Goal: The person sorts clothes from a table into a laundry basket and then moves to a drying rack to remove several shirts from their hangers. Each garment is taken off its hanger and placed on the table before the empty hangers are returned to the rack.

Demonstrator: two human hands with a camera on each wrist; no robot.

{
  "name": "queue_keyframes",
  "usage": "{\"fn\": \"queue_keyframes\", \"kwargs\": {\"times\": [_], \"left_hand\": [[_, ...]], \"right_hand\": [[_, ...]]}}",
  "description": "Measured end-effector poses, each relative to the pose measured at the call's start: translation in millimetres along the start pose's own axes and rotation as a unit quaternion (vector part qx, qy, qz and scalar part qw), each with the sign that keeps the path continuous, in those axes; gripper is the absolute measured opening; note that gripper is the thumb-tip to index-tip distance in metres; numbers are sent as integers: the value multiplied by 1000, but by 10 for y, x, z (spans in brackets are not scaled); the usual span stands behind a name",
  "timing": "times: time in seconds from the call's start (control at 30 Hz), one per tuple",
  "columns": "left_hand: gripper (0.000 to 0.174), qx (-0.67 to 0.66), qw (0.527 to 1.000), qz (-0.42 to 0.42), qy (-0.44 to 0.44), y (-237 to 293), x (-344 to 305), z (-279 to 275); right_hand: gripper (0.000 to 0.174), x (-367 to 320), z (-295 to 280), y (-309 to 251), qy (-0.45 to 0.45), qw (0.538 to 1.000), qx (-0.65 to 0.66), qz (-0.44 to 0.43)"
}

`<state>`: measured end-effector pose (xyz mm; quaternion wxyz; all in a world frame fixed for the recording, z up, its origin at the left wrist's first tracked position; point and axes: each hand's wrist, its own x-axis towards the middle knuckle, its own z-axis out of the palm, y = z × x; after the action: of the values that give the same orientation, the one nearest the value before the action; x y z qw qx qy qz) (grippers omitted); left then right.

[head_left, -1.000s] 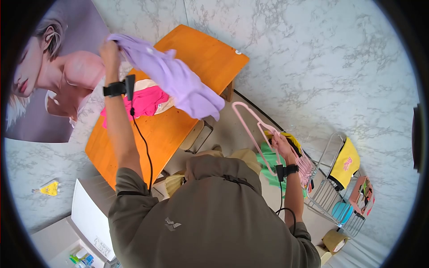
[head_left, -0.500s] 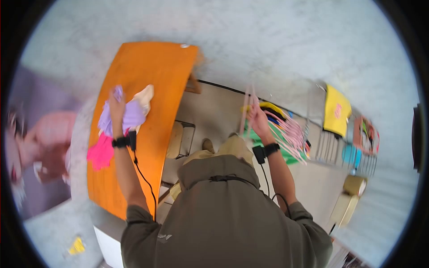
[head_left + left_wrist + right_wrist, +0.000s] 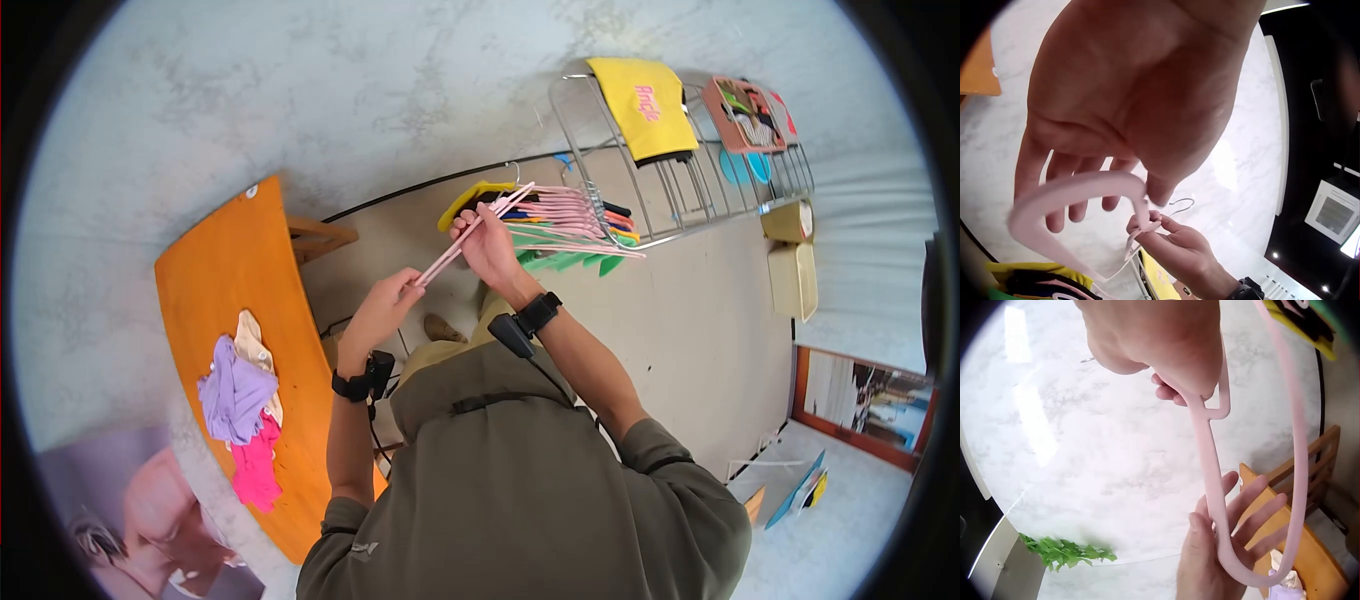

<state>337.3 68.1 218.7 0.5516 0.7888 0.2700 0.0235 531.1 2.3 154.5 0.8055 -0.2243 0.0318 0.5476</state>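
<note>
A pink clothes hanger (image 3: 448, 256) is held out in front of the body. My right hand (image 3: 490, 250) grips it near the hook end, fingers curled round the plastic. At its rounded lower end is my left hand (image 3: 378, 315), touching the frame. In the right wrist view the left hand's fingers (image 3: 1250, 515) are fairly straight and spread behind the hanger's loop. A metal hook (image 3: 1184, 203) sticks out past the right hand in the left wrist view. On the table, a crumpled purple garment (image 3: 235, 388) lies over a pink one (image 3: 256, 465) and a cream one (image 3: 252, 335).
The orange table (image 3: 220, 265) stands at the left. Several pink hangers (image 3: 565, 210) and coloured garments hang low by a metal rack (image 3: 690, 205). A yellow cloth (image 3: 645, 105) and a pink box (image 3: 735, 115) are on the rack. Tan bins (image 3: 792, 280) stand at the right.
My left hand laid the purple garment on the table, let it go and came across to the hanger. The right hand kept its grip as the view turned right.
</note>
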Motion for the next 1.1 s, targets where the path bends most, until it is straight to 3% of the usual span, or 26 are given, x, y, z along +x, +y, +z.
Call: {"fn": "queue_keyframes", "kwargs": {"times": [0.07,0.13,0.23,0.27,0.33,0.4,0.47,0.5,0.57,0.73,0.83,1.1], "left_hand": [[18,45,999,0,-5,58,176,-19],[14,63,997,-9,48,42,274,15],[12,147,988,-14,54,66,372,-2],[12,152,987,-12,46,81,400,14],[11,164,986,-26,12,105,476,52],[11,166,986,-8,-4,161,558,142],[11,168,985,12,-24,195,684,268],[10,181,982,27,-39,181,769,375],[9,188,979,43,-59,109,946,649],[10,126,970,105,-177,-54,1286,1417],[13,102,965,91,-225,-108,1449,1715],[8,113,957,76,-256,-226,1728,2001]], "right_hand": [[18,-31,50,-161,32,999,0,26],[17,-22,-136,-286,4,999,-3,39],[19,-123,-337,-603,-26,974,-118,189],[19,-180,-390,-713,-23,976,-111,183],[24,-295,-472,-915,-37,955,-140,258],[31,-397,-534,-1119,-44,954,-121,269],[33,-484,-653,-1262,30,950,-42,309],[33,-539,-732,-1311,36,952,-38,303],[36,-645,-968,-1368,143,958,-55,244],[36,-911,-1510,-1760,168,968,-75,169],[33,-950,-1851,-1930,180,967,-88,158],[33,-928,-2239,-2013,197,967,-86,140]]}}
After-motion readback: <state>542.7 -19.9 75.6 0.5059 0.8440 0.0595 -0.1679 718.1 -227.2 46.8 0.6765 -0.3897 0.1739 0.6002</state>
